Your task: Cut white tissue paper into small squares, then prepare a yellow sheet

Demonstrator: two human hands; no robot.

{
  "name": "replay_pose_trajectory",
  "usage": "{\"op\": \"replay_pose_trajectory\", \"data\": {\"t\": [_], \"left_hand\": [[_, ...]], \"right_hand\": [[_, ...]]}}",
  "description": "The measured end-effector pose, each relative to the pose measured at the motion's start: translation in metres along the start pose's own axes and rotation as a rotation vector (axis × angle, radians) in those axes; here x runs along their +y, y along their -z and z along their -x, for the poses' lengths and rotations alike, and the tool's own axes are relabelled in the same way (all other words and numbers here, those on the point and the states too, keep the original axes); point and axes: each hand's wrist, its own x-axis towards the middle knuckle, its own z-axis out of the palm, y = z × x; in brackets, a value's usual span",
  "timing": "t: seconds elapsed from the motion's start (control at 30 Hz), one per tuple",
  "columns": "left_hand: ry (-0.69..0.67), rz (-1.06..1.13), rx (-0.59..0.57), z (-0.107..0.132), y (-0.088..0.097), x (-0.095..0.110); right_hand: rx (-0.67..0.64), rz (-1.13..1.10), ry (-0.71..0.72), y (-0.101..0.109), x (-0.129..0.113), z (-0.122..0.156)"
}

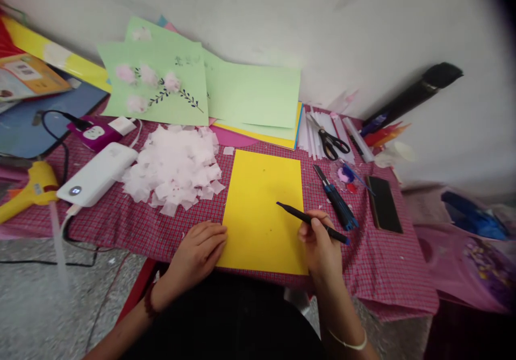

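Note:
A yellow sheet of paper (pixel 262 204) lies on the red checked tablecloth (pixel 133 220) in front of me. My left hand (pixel 199 252) rests flat on the cloth with its fingers on the sheet's lower left corner. My right hand (pixel 320 244) is closed round a black pen (pixel 310 221), whose tip hovers over the right half of the yellow sheet.
A heap of white tissue squares (pixel 175 166) lies left of the sheet, with a white power bank (pixel 97 174) and a yellow glue gun (pixel 28 188) beyond. Green sheets (pixel 250 94) lean on the wall. Scissors (pixel 328 139), blue pens (pixel 336 199) and a phone (pixel 384 204) lie to the right.

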Motion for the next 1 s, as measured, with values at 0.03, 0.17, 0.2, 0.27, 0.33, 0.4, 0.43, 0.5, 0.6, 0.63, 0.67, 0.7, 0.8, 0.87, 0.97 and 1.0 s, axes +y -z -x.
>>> {"op": "replay_pose_trajectory", "data": {"t": [0.03, 0.17, 0.2, 0.27, 0.33, 0.4, 0.43, 0.5, 0.6, 0.63, 0.67, 0.7, 0.8, 0.87, 0.97, 1.0], "left_hand": [[0.001, 0.002, 0.003, 0.000, 0.000, -0.001], [-0.007, 0.010, 0.016, 0.001, 0.000, -0.003], [-0.011, 0.008, 0.018, 0.001, 0.000, -0.003], [-0.016, -0.001, 0.021, 0.002, -0.001, -0.004], [-0.015, -0.004, 0.020, 0.002, -0.001, -0.005], [-0.009, 0.002, 0.023, 0.001, -0.001, -0.005], [-0.007, 0.007, 0.023, 0.000, 0.000, -0.005], [-0.001, 0.020, 0.008, -0.003, 0.003, -0.005], [0.010, 0.030, -0.033, -0.010, 0.009, -0.003], [0.014, 0.028, -0.042, -0.013, 0.010, -0.003], [0.014, 0.025, -0.044, -0.016, 0.010, -0.003], [0.014, 0.023, -0.042, -0.019, 0.010, -0.003], [0.019, 0.017, -0.034, -0.024, 0.006, -0.005], [0.027, 0.012, -0.039, -0.025, 0.003, -0.007], [0.019, 0.001, -0.039, -0.019, -0.001, -0.009], [0.017, -0.003, -0.033, -0.014, -0.002, -0.010]], "right_hand": [[-0.008, -0.010, -0.004, 0.000, -0.001, -0.001], [-0.024, -0.085, -0.012, 0.003, -0.004, -0.004], [-0.024, -0.104, -0.009, 0.004, -0.004, -0.005], [-0.033, -0.136, -0.003, 0.007, -0.005, -0.006], [-0.058, -0.140, 0.018, 0.013, -0.007, -0.007], [-0.084, -0.132, 0.048, 0.021, -0.011, -0.007], [-0.088, -0.123, 0.059, 0.027, -0.013, -0.008], [-0.062, -0.111, 0.059, 0.039, -0.016, -0.008], [0.026, -0.102, 0.069, 0.060, -0.019, -0.009], [0.053, -0.094, 0.089, 0.067, -0.019, -0.009], [0.079, -0.083, 0.113, 0.073, -0.019, -0.009], [0.101, -0.068, 0.136, 0.079, -0.020, -0.010], [0.160, -0.008, 0.183, 0.097, -0.026, -0.014], [0.200, 0.104, 0.240, 0.108, -0.035, -0.019], [0.221, 0.305, 0.351, 0.129, -0.055, -0.037], [0.199, 0.323, 0.368, 0.137, -0.062, -0.046]]}}
